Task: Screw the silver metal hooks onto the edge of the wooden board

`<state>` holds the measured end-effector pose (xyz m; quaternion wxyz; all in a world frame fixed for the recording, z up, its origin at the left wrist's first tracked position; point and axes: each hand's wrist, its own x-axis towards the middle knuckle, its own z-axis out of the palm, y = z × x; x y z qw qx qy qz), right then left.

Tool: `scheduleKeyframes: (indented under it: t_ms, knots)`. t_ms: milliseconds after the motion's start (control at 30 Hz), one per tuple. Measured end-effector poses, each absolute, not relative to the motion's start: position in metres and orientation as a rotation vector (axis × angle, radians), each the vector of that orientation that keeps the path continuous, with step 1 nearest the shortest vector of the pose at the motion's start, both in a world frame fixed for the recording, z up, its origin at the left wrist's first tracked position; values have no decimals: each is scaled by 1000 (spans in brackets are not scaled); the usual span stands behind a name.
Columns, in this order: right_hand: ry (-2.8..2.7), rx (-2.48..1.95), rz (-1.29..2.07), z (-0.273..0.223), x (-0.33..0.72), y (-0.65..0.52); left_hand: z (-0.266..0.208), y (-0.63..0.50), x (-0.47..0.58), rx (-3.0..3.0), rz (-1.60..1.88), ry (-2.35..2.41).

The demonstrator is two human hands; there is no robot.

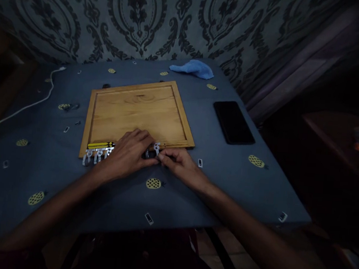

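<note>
A wooden panel [138, 111] with a raised frame lies on the cloth-covered table. Along its near edge runs a metal hook rail [100, 150], its hooks pointing toward me. My left hand [131, 149] is closed over the middle of the rail and hides that part, the thumb reaching toward the hook [156, 147] at the right end. That hook's lower end is pinched between the thumb and fingers of my right hand [179, 163]. A yellow and black screwdriver [100, 145] rests on the panel behind the rail, its right end hidden by my left hand.
A black phone [234, 122] lies on the right of the table, and a blue cloth [193, 68] at the back. Small metal parts [77, 123] sit left of the panel. A white cable [24, 108] crosses the left side. A patterned curtain [138, 21] hangs behind the table.
</note>
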<state>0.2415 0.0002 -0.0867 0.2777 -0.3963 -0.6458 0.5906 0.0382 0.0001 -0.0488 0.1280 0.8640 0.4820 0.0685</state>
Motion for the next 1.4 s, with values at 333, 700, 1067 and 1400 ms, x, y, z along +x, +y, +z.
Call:
scheduleKeyframes:
  t_ms: [333,700,1067,1400]
  knots:
    - [-1797,-1045,1508,-91,239,2,-46,-2,42,2498,144,1446]
    - [-2337,-891,448,-91,270,-4,-49,-4,40,2514,189,1440]
    - [-2450,-712,437,-104,272,1,-53,-3,40,2493,242,1426]
    - [-2435,-701,573,-106,276,2,-49,6,32,2312,229,1388]
